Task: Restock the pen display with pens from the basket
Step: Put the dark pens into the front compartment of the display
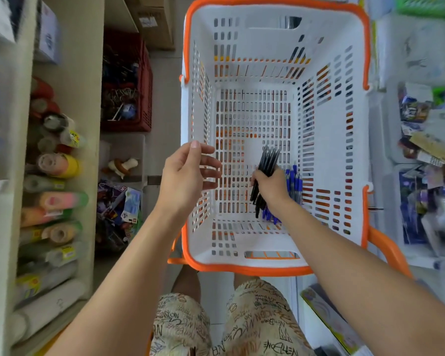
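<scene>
gripping slim black pens (266, 173) in right hand (271, 187), left hand (188, 173) loosely spread, slotted white plastic basket (252, 47)

Bright, even indoor light, soft at the edges.
No harsh shadows or glare; the centre is fairly sharp, while both side margins smear with motion blur and wide-angle distortion bends the outer lines.

The person wears cream shorts (242, 322) printed all over with dark scrawled lettering; both forearms are unsleeved.
</scene>
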`<action>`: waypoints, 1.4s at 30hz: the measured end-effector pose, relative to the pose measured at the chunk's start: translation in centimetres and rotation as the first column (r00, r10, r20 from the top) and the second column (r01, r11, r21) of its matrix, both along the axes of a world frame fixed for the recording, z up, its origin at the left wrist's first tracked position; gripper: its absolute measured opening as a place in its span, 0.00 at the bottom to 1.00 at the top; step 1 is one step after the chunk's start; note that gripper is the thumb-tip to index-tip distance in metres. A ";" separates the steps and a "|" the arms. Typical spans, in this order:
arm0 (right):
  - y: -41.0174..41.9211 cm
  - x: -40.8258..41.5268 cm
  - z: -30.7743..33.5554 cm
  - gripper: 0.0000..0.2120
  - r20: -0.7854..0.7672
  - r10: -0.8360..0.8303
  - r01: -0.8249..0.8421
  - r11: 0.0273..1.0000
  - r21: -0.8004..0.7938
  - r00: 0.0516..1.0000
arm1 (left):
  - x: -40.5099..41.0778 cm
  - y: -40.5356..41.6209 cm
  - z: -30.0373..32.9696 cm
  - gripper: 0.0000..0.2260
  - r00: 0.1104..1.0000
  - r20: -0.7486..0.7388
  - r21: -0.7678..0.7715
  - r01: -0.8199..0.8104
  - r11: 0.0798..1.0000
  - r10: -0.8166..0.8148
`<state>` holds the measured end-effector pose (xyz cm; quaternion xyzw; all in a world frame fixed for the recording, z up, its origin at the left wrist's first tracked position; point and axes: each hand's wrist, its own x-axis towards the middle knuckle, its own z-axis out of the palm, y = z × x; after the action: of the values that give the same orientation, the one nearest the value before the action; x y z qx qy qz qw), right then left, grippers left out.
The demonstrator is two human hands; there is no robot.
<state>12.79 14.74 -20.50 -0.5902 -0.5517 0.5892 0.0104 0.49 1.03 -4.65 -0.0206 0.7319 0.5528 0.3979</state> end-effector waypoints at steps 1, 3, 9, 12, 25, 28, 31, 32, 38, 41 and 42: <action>0.4 -0.4 0.1 0.04 -0.023 -0.016 0.016 1.000 0.002 1.000 | 0.1 -0.1 0.0 0.18 1.000 -0.004 -0.001 -0.009 1.000 0.009; 1.1 -0.8 0.1 0.04 -0.057 -0.098 0.094 0.994 -0.062 0.994 | 0.3 -0.3 -0.1 0.17 1.000 -0.005 0.003 -0.024 1.000 0.024; 0.0 -0.6 1.4 0.03 -0.042 -0.059 0.031 0.875 -0.483 0.997 | 0.7 -0.4 -0.2 0.16 1.000 -0.014 0.004 -0.025 1.000 0.025; -3.2 1.0 0.9 0.03 -0.005 0.110 -0.098 0.861 -0.500 0.994 | 1.1 -0.6 0.0 0.16 1.000 -0.009 -0.010 -0.007 1.000 0.007; -3.2 1.1 7.1 0.03 -0.162 0.110 -0.158 0.934 -0.322 0.981 | 2.7 -2.8 2.4 0.07 0.989 0.089 0.002 -0.115 0.993 0.115; -4.1 -0.3 13.9 0.03 -0.399 0.158 -0.290 0.910 -0.296 0.903 | 3.7 -4.7 4.0 0.10 0.964 0.193 0.034 -0.196 0.980 0.186; -7.2 -1.4 20.3 0.04 -0.513 0.255 -0.445 0.848 -0.290 0.820 | 4.8 -7.2 6.5 0.19 0.938 0.305 0.158 -0.218 0.963 0.162; -8.6 -1.7 21.9 0.05 -0.515 0.296 -0.492 0.817 -0.299 0.804 | 5.3 -7.9 7.6 0.20 0.932 0.339 0.207 -0.208 0.956 0.130; -18.3 -2.3 28.2 0.10 -0.490 0.696 -0.843 0.504 -0.187 0.524 | 7.8 -15.5 11.9 0.08 0.876 0.409 0.252 -0.378 0.891 0.256; -23.9 -2.0 30.5 0.10 -0.405 0.846 -0.938 0.312 -0.150 0.346 | 9.6 -21.3 12.7 0.08 0.820 0.399 0.210 -0.517 0.830 0.410; -26.1 -1.7 31.0 0.08 -0.369 0.872 -0.946 0.281 -0.162 0.322 | 10.2 -23.4 12.8 0.09 0.771 0.403 0.175 -0.594 0.785 0.493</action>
<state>11.06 -11.35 10.45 -0.0925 -0.6700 0.6332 -0.3763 10.74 -22.37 8.19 -0.2685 0.5246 0.7348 0.3359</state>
